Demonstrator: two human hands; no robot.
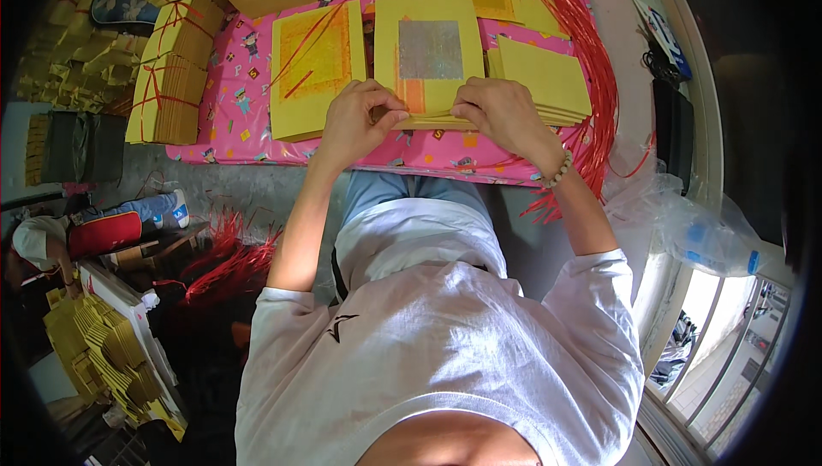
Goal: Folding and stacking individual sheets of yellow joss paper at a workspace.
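Note:
A stack of yellow paper sheets with a silver foil square and an orange patch (430, 55) lies on the pink patterned table cover (240, 106) in front of me. My left hand (358, 119) pinches the stack's near edge at the left. My right hand (501, 113), with a bead bracelet on the wrist, grips the same near edge at the right. A second yellow stack with an orange printed square (312, 68) lies just left of it. A plain yellow stack (541, 80) lies to the right, partly under my right hand.
Bundles of yellow paper tied with red string (167, 80) stand at the table's left end. Red plastic strings (591, 63) hang along the right side. More red strings (227, 265) lie on the floor at left. A clear plastic bag (693, 226) sits by the window. Another person (38, 247) works at lower left.

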